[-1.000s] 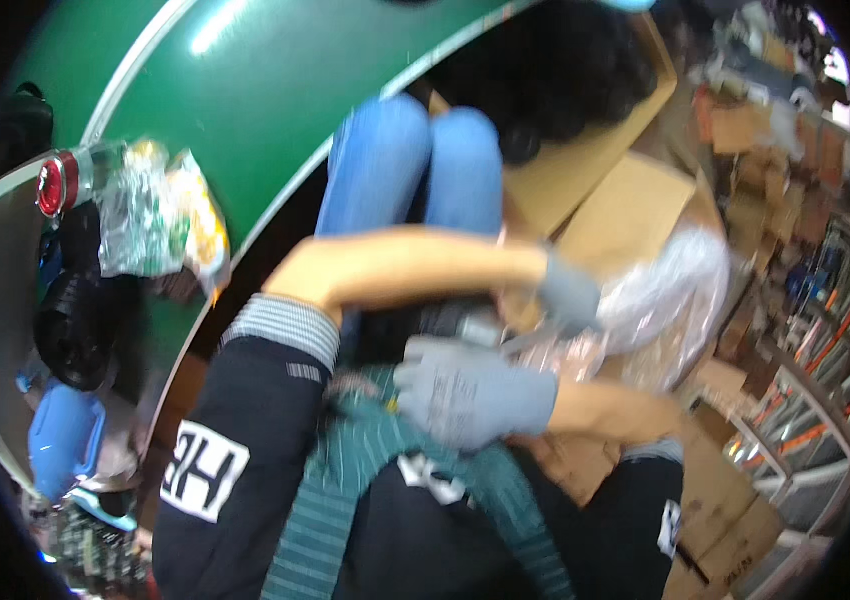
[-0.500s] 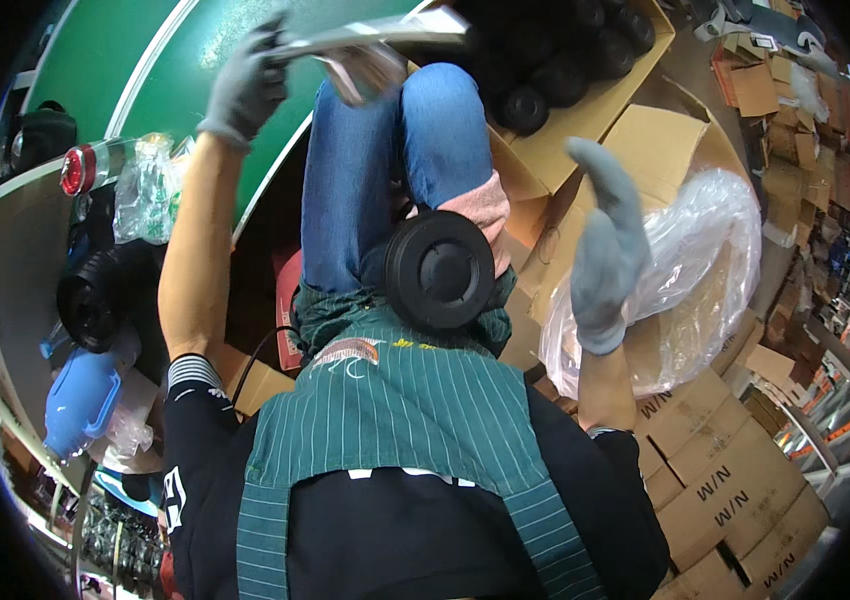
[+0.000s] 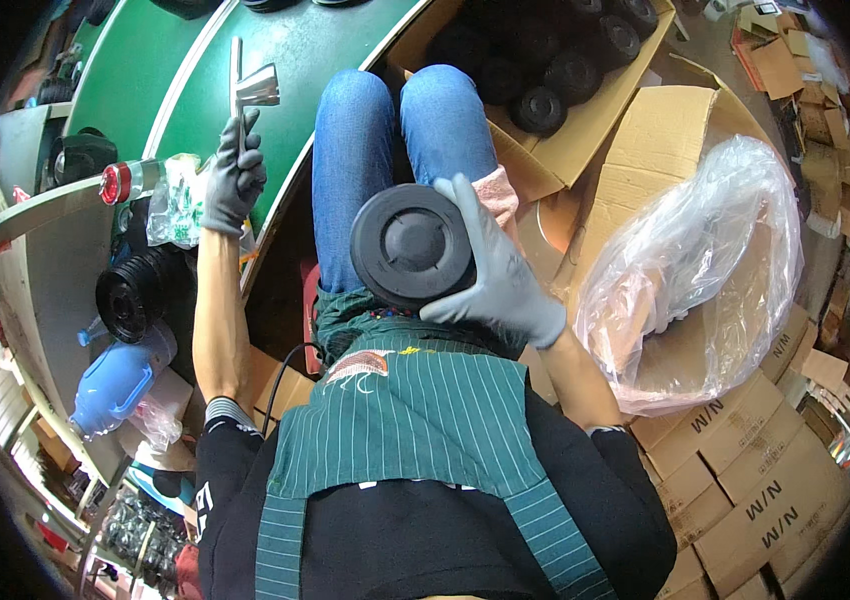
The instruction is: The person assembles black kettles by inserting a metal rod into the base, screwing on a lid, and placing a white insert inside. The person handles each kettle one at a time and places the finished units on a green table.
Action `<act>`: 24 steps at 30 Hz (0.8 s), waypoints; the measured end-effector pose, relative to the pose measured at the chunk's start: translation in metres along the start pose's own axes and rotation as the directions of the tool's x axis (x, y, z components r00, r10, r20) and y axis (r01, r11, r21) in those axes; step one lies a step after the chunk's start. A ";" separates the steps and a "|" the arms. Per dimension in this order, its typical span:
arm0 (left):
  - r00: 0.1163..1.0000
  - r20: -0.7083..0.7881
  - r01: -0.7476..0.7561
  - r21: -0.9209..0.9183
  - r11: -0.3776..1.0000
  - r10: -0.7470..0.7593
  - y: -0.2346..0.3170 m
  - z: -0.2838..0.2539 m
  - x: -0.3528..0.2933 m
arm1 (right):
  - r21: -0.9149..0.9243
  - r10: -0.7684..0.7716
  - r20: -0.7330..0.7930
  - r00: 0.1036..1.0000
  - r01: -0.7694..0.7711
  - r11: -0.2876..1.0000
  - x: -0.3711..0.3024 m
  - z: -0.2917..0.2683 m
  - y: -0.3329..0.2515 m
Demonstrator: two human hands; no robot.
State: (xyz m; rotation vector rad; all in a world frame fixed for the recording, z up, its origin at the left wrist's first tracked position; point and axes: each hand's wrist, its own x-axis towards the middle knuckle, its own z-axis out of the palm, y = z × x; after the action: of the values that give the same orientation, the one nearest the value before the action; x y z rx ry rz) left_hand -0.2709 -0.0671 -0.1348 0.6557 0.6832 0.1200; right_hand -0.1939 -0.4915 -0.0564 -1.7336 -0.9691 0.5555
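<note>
My left hand (image 3: 233, 185), in a grey glove, is raised over the edge of the green worktop (image 3: 320, 60). It is wrapped round the lower end of a shiny metal tool (image 3: 258, 88), a straight bar with a flared cup-like piece on its side. On my lap sits a round black part (image 3: 400, 238) with a raised ring and a round centre. My right hand (image 3: 510, 285), also gloved, grips its right side, thumb at the near edge and fingers at the far edge. The underside of the part is hidden.
At the far right, a cardboard box (image 3: 610, 125) holds several round black parts. An opened carton (image 3: 650, 135) with clear plastic wrap (image 3: 735, 250) lies at my right, beside stacked cartons (image 3: 735, 490). To my left are a blue jug (image 3: 115, 385) and a clear bottle (image 3: 135, 182).
My right hand has come in from the right and taken hold of the black part. My left hand has lowered slightly, and the metal tool has swung from sideways to upright.
</note>
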 end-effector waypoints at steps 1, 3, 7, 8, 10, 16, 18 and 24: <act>0.996 0.043 -0.081 0.162 0.984 0.075 0.000 0.008 -0.011 | 0.046 -0.007 0.008 1.000 0.006 0.999 0.011 -0.003 0.002; 0.992 0.035 -0.123 0.413 0.902 0.119 0.008 0.038 -0.036 | 0.084 -0.078 0.070 0.995 0.072 0.994 0.038 -0.013 0.012; 0.941 0.337 -0.281 0.784 0.554 0.000 0.031 0.069 -0.080 | 0.045 -0.139 0.170 0.976 0.133 0.990 0.072 -0.028 0.030; 0.931 0.338 -0.174 0.743 0.646 -0.139 0.042 0.075 -0.092 | 0.058 -0.132 0.176 0.975 0.124 0.991 0.073 -0.029 0.032; 0.925 0.235 -0.023 0.817 0.576 -0.297 0.038 0.122 -0.118 | -0.021 -0.107 0.211 0.972 0.114 0.993 0.077 -0.031 0.020; 0.886 0.379 -0.373 0.925 0.074 -0.267 0.025 0.162 -0.122 | 0.849 0.236 0.037 0.971 -0.155 0.506 0.062 -0.009 0.041; 0.882 0.384 -0.408 0.912 -0.035 -0.273 0.027 0.171 -0.125 | 0.942 0.139 -0.153 0.978 0.102 0.320 0.075 -0.014 0.033; 0.895 0.431 -0.441 0.822 -0.361 -0.112 0.009 0.192 -0.153 | 0.950 0.133 0.000 0.991 -0.042 0.310 0.128 -0.011 0.042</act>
State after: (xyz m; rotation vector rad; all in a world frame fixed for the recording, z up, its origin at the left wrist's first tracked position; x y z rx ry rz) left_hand -0.2695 -0.2078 0.0664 2.5598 0.0659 -0.4147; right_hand -0.0983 -0.3990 -0.0806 -0.6626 -0.2783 0.8923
